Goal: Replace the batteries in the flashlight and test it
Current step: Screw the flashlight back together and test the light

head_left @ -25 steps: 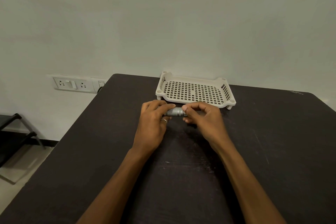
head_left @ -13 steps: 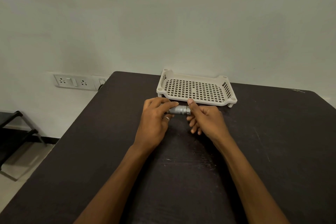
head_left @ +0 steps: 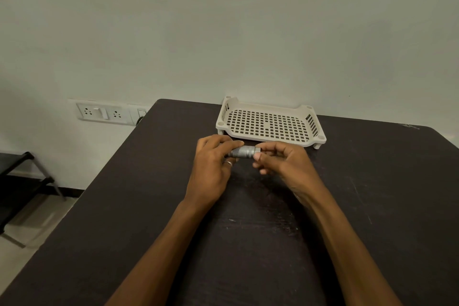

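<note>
Fingers (head_left: 231,143) of the left hand (head_left: 211,166) curl round the left end of the flashlight (head_left: 244,151), while the right hand (head_left: 285,166) pinches its right end between thumb and forefinger; both hands are closed on it, none spread wide. Under them, the dark tabletop (head_left: 372,206) carries everything; at its far edge, against the wall, stands a white perforated tray (head_left: 268,106), just behind the hands; the flashlight is held level in front of that tray, low over the tabletop. It looks a small metal thing, probably light and quite rigid; its knurled grey barrel should give a sure hold for twisting, the smoother ends less so; best to grip the knurling in one hand and the end cap in the other; a freed cap or battery would likely roll. Half a second ago the right fingers hung loose, with only the forefinger tip on the end; now they have closed on it; the left hand's hold is unchanged; this looks like a fresh grip between turns.
</note>
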The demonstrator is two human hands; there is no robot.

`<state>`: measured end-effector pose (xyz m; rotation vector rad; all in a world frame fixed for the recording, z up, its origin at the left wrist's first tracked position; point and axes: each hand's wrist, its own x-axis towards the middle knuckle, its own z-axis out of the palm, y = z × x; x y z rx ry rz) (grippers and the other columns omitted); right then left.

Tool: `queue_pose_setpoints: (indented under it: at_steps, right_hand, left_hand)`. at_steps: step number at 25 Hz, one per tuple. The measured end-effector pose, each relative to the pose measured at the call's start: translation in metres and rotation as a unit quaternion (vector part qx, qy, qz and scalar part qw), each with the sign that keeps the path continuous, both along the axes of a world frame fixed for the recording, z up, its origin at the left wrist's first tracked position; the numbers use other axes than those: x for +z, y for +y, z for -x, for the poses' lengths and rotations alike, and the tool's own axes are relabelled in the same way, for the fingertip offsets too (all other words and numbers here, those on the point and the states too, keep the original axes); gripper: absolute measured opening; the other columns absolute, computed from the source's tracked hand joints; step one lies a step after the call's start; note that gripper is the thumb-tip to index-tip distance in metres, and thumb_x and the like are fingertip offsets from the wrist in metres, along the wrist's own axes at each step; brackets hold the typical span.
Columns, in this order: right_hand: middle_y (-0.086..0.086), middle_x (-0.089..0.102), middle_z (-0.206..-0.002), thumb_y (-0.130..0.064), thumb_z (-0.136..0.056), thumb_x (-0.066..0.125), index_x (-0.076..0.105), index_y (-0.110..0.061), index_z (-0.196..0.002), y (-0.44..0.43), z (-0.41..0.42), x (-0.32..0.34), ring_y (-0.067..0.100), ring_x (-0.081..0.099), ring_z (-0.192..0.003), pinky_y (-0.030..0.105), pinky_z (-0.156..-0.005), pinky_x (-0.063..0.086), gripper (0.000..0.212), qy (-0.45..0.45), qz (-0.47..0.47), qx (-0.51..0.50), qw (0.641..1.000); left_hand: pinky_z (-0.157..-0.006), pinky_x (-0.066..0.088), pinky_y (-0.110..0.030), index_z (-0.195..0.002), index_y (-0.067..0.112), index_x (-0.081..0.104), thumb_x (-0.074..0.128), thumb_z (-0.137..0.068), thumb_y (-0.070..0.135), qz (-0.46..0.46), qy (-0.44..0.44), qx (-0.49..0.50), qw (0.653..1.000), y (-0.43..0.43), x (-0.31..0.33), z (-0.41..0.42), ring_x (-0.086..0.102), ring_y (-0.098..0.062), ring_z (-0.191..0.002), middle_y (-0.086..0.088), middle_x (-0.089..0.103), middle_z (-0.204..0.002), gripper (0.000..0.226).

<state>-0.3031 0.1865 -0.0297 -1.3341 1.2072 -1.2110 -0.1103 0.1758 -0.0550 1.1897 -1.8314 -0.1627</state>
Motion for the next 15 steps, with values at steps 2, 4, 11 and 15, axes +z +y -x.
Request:
queue_pose_setpoints:
  at_steps: [2,4,11,15]
  right_hand:
    - [0.007,0.076,-0.073,-0.041,-0.094,0.068,0.076,-0.013,-0.083,0.003,-0.005,0.001,0.017,0.073,-0.060,0.019,-0.046,0.048,0.031,0.069,-0.006,-0.025,0.997]
    - [0.006,0.073,-0.062,-0.065,-0.093,0.055,0.073,-0.013,-0.067,0.002,-0.010,-0.002,0.018,0.069,-0.047,0.014,-0.039,0.041,0.061,0.141,-0.021,-0.069,0.987]
    - [0.003,0.078,-0.099,-0.019,-0.089,0.077,0.078,-0.025,-0.102,-0.002,0.007,-0.005,0.020,0.077,-0.092,0.023,-0.064,0.059,0.014,-0.012,0.012,0.023,1.000]
    - [0.004,0.078,-0.085,-0.021,-0.094,0.072,0.075,-0.018,-0.099,-0.003,0.003,-0.006,0.015,0.075,-0.073,0.021,-0.052,0.052,0.007,0.038,0.007,0.019,0.999]
  left_hand:
    - [-0.094,0.032,-0.006,-0.122,0.023,0.070,0.076,-0.079,-0.003,0.006,-0.002,-0.006,1.000,0.000,0.000,0.000,0.041,-0.009,-0.113,0.009,0.061,-0.118,0.051]
    - [-0.095,0.029,-0.003,-0.123,0.023,0.070,0.076,-0.079,-0.002,0.009,-0.007,-0.010,1.000,0.000,0.000,0.001,0.041,-0.009,-0.113,0.009,0.061,-0.118,0.051]
    - [-0.090,0.031,-0.003,-0.122,0.022,0.071,0.077,-0.080,-0.001,0.002,0.005,0.013,1.000,0.000,0.001,0.000,0.039,-0.007,-0.111,0.006,0.062,-0.117,0.048]
    - [-0.092,0.032,-0.004,-0.121,0.021,0.072,0.077,-0.079,-0.003,0.005,0.001,0.004,1.000,0.000,0.001,0.001,0.041,-0.010,-0.113,0.004,0.063,-0.116,0.049]
